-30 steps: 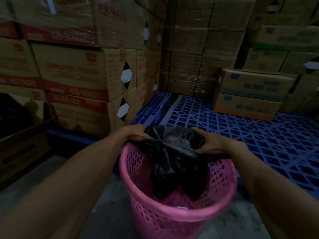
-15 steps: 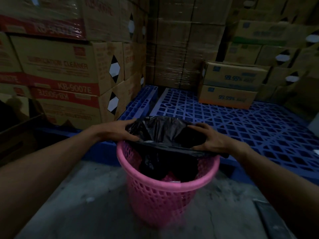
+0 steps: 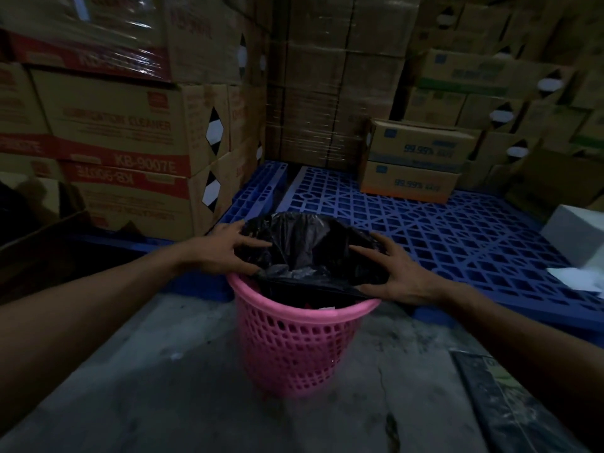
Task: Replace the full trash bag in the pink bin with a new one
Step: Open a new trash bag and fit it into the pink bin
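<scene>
Two hands spread a black bag over the mouth of a pink bin in a dim storeroom.

Stacks of cardboard boxes (image 3: 130,132) rise behind and to the left of the pink bin (image 3: 295,341), and a blue pallet (image 3: 434,240) lies behind it and to its right, carrying two smaller boxes (image 3: 411,165) at its back edge. The bin stands upright on the concrete floor (image 3: 170,380), just in front of the pallet's edge. The black bag (image 3: 307,250) bulges up over the bin's far rim and drapes down into it; the near rim is bare pink. The left hand (image 3: 225,248) presses the bag's left side with fingers fanned wide, and the right hand (image 3: 402,273) does the same on the right side, fingers splayed flat on the plastic, neither clenched.
</scene>
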Action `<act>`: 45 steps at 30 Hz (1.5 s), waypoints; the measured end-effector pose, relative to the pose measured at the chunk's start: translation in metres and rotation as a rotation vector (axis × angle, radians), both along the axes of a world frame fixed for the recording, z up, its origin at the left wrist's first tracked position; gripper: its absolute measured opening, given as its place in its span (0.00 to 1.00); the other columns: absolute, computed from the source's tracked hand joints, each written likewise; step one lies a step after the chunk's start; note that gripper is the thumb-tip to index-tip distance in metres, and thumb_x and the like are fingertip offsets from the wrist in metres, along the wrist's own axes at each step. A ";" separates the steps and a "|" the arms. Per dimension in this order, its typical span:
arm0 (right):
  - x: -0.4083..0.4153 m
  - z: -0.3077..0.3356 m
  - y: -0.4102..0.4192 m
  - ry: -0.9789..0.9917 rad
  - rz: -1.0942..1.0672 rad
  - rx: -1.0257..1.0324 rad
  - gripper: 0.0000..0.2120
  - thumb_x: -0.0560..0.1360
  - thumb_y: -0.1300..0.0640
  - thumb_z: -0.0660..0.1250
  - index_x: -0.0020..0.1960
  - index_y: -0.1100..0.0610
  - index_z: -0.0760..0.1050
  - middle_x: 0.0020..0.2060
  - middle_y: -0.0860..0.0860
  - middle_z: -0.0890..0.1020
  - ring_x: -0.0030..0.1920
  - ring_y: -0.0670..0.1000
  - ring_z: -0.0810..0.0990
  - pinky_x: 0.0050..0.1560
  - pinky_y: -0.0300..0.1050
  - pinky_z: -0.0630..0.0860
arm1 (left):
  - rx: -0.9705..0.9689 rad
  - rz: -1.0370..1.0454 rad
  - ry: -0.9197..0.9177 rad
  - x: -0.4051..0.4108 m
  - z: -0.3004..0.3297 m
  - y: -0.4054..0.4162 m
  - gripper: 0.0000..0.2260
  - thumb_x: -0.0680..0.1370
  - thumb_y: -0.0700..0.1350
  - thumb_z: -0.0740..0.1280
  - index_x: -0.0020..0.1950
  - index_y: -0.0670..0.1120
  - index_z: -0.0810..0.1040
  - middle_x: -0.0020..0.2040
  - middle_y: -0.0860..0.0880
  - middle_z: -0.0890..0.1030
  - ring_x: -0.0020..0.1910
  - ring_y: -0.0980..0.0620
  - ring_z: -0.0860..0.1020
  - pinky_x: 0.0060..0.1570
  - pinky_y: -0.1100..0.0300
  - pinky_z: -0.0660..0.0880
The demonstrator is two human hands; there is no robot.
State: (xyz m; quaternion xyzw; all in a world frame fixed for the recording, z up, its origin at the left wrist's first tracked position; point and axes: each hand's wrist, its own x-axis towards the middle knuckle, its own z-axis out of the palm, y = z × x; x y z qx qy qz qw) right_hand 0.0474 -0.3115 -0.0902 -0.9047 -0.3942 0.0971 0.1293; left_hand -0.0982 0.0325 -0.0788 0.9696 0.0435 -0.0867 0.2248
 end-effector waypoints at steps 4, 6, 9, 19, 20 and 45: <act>-0.019 0.003 -0.005 0.011 0.036 0.115 0.31 0.70 0.29 0.66 0.71 0.30 0.64 0.78 0.37 0.49 0.78 0.48 0.48 0.76 0.64 0.52 | 0.016 -0.040 -0.135 -0.021 -0.004 -0.018 0.16 0.69 0.72 0.61 0.54 0.72 0.78 0.81 0.56 0.50 0.80 0.49 0.45 0.75 0.37 0.50; -0.027 0.000 -0.009 0.034 0.054 0.203 0.25 0.70 0.32 0.68 0.66 0.31 0.71 0.75 0.38 0.58 0.76 0.47 0.55 0.75 0.61 0.56 | -0.027 -0.042 -0.151 -0.031 -0.003 -0.020 0.19 0.68 0.74 0.63 0.53 0.70 0.81 0.81 0.57 0.52 0.79 0.50 0.47 0.75 0.35 0.52; -0.035 -0.005 -0.014 0.158 0.067 0.350 0.17 0.69 0.36 0.73 0.57 0.34 0.80 0.66 0.36 0.70 0.69 0.42 0.67 0.70 0.53 0.65 | -0.141 -0.046 -0.119 -0.044 0.002 -0.019 0.16 0.67 0.67 0.72 0.52 0.65 0.83 0.80 0.59 0.54 0.79 0.52 0.50 0.75 0.38 0.57; -0.045 -0.005 -0.014 0.287 0.095 0.409 0.09 0.63 0.50 0.81 0.42 0.48 0.85 0.51 0.42 0.79 0.54 0.42 0.78 0.53 0.36 0.75 | -0.270 -0.065 -0.149 -0.050 -0.005 -0.024 0.15 0.62 0.53 0.82 0.42 0.50 0.81 0.75 0.58 0.64 0.74 0.52 0.63 0.70 0.48 0.68; -0.045 -0.005 -0.014 0.291 0.091 0.423 0.09 0.63 0.51 0.81 0.41 0.49 0.85 0.50 0.44 0.79 0.53 0.43 0.79 0.51 0.36 0.75 | -0.298 -0.064 -0.171 -0.050 -0.008 -0.024 0.14 0.62 0.52 0.82 0.40 0.51 0.81 0.74 0.59 0.65 0.73 0.52 0.64 0.69 0.49 0.69; -0.041 -0.010 -0.018 0.049 0.181 0.522 0.09 0.73 0.51 0.65 0.42 0.42 0.83 0.66 0.46 0.76 0.66 0.47 0.74 0.63 0.56 0.73 | -0.748 0.208 -0.450 -0.063 -0.034 0.007 0.09 0.76 0.43 0.71 0.40 0.41 0.87 0.66 0.49 0.80 0.65 0.52 0.77 0.66 0.43 0.73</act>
